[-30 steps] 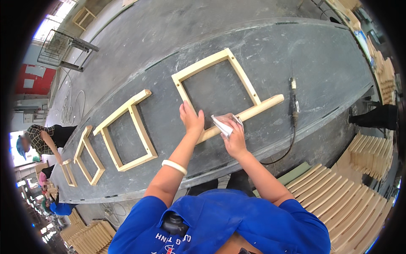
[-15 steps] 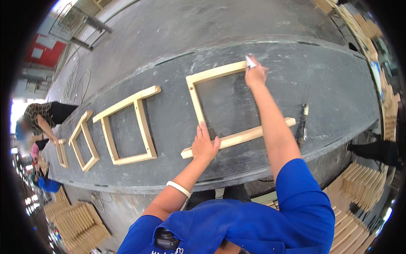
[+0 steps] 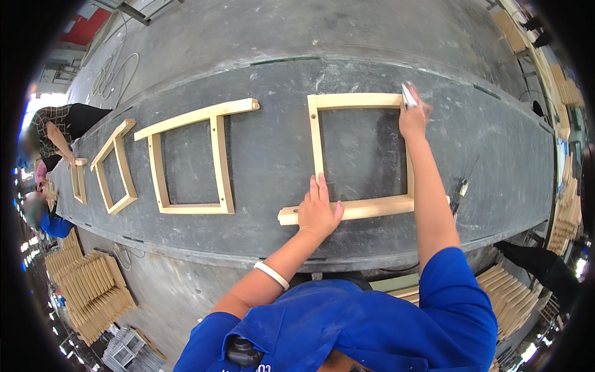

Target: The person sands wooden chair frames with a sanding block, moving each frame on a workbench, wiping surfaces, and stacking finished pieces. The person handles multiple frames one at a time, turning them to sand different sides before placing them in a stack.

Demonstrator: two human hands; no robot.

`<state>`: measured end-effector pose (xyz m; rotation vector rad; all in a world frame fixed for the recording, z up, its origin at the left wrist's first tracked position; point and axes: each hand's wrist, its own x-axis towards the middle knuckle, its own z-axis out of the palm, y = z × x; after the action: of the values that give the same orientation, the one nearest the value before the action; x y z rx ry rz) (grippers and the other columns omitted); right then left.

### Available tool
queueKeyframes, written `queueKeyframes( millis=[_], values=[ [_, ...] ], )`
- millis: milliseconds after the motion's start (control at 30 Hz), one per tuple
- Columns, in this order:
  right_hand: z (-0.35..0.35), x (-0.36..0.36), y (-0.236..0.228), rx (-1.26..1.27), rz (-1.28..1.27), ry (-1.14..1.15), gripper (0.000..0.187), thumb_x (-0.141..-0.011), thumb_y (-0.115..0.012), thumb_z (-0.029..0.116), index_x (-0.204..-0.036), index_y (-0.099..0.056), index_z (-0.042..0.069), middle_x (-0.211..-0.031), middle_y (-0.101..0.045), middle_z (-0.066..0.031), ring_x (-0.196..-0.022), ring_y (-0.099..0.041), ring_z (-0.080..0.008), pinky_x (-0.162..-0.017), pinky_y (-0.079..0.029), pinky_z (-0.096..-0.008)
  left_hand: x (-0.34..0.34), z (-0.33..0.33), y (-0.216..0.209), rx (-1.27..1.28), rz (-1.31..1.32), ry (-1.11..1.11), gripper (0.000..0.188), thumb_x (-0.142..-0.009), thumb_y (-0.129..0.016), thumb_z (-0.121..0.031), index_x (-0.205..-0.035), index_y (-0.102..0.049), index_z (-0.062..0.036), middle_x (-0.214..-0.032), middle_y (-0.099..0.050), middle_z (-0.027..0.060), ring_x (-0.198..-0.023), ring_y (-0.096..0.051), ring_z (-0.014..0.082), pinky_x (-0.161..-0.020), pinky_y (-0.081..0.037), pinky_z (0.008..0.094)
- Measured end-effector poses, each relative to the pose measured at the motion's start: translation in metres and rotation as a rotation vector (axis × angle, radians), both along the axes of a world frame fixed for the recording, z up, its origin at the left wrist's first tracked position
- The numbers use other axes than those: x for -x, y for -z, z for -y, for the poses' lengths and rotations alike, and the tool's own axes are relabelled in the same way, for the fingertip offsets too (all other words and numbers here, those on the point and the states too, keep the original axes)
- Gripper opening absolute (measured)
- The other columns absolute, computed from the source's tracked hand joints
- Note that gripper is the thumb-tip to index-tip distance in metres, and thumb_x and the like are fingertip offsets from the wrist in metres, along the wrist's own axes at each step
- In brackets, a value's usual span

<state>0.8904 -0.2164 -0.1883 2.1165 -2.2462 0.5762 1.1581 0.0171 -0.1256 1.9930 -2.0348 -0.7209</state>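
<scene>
A pale wooden frame (image 3: pixel 356 101) lies on the dark table before me, its longer front rail nearest my body. My left hand (image 3: pixel 318 211) rests with fingers stretched and thumb spread over the frame's near left corner. At the far right corner, my right hand (image 3: pixel 416 119) is closed around a small white piece (image 3: pixel 408 96). That piece touches or hovers by the wood; whether it is paper or cloth I cannot make out. My right forearm covers part of the frame's right side.
More wooden frames, including one close by (image 3: pixel 225 173), lie along the table (image 3: pixel 273 155) to the left. A slim dark tool (image 3: pixel 461 192) lies at the right. Stacked wooden parts (image 3: pixel 93 282) stand below the table. Another person (image 3: pixel 59 127) works at the far left end.
My view has turned, so the table and frames appear shifted. My left hand stays on the near left corner, and the right keeps the white piece at the far right corner.
</scene>
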Motion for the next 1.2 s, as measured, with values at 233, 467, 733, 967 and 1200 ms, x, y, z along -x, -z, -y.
queueKeyframes(
  millis=[233,467,733,967,1200],
  values=[
    [0.008,-0.044,-0.056,-0.061,-0.048,0.167,0.045,-0.089,-0.058,0.02,-0.134,-0.051,0.016,-0.139,-0.047,-0.0062,-0.126,-0.045,-0.0279,-0.104,-0.031,-0.0397,0.0,0.002,-0.004,-0.053,-0.029,-0.003,0.083,-0.081,-0.059,-0.035,-0.142,-0.022,0.0064,-0.137,-0.036,0.0319,-0.1,-0.057,0.0388,-0.083,-0.05,0.0448],
    [-0.026,-0.202,-0.047,-0.125,0.072,-0.453,0.041,-0.082,-0.058,0.018,-0.123,-0.058,0.018,-0.135,-0.05,-0.009,-0.122,-0.046,-0.0324,-0.112,-0.024,-0.0466,0.008,0.0,-0.004,-0.11,-0.048,-0.002,0.08,-0.082,-0.059,-0.035,-0.141,-0.025,0.0065,-0.137,-0.035,0.0344,-0.104,-0.056,0.0413,-0.086,-0.049,0.0453],
    [-0.038,-0.194,-0.011,-0.037,0.064,-0.313,0.054,-0.081,-0.063,0.017,-0.134,-0.051,0.017,-0.136,-0.049,-0.0056,-0.128,-0.043,-0.0276,-0.108,-0.03,-0.0418,0.012,-0.016,-0.018,0.01,-0.084,0.011,0.089,-0.082,-0.061,-0.036,-0.146,-0.013,0.0027,-0.148,-0.019,0.0311,-0.129,-0.035,0.041,-0.101,-0.04,0.0429],
    [-0.04,-0.193,-0.031,-0.047,0.1,-0.174,0.051,-0.081,-0.063,0.021,-0.13,-0.053,0.013,-0.128,-0.052,-0.0139,-0.12,-0.048,-0.0347,-0.103,-0.034,-0.046,0.016,-0.02,-0.01,0.229,-0.269,0.02,0.084,-0.08,-0.064,-0.032,-0.141,-0.023,0.0093,-0.145,-0.025,0.0324,-0.134,-0.03,0.0436,-0.112,-0.024,0.0455],
    [-0.183,-0.124,-0.048,-0.282,0.023,-0.536,0.047,-0.085,-0.054,0.02,-0.132,-0.052,0.017,-0.125,-0.057,-0.0127,-0.118,-0.051,-0.0328,-0.1,-0.038,-0.047,0.016,-0.019,0.004,0.323,-0.473,-0.062,0.09,-0.082,-0.06,-0.036,-0.143,-0.014,0.0108,-0.147,-0.021,0.0329,-0.136,-0.023,0.0466,-0.113,-0.017,0.0492]
  ],
)
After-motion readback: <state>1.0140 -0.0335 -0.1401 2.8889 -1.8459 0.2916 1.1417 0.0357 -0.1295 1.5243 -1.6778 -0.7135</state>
